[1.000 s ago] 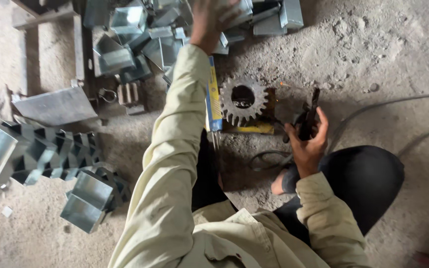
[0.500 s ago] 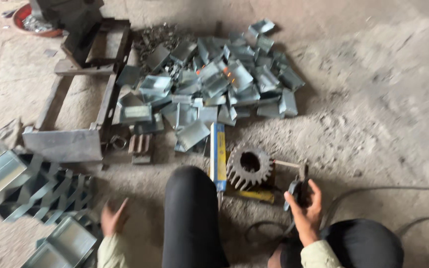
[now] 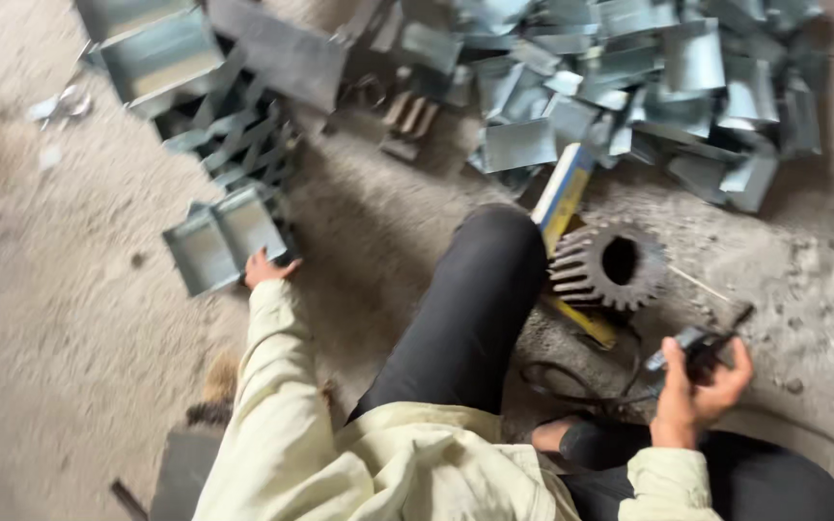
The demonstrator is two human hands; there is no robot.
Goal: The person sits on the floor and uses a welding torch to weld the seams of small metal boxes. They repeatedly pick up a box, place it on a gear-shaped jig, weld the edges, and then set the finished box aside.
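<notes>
Right, left hand (image 3: 264, 267) on folded metal tray (image 3: 227, 239) edge, grip unclear — get fingers under rim first; right hand (image 3: 702, 386) clasps black tool (image 3: 697, 347).

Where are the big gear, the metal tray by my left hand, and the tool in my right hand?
Toothed gear (image 3: 610, 265): head view, on its toothed rim.
Folded sheet-metal tray (image 3: 219, 241): head view, on its inner floor.
Dark hand tool (image 3: 699, 349): head view, on its body above the right hand's fingers.

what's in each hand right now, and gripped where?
Right hand wraps a small dark tool around its body, a thin tip sticking out. Left hand holds nothing; its fingers rest on the near edge of a sheet-metal tray.
</notes>
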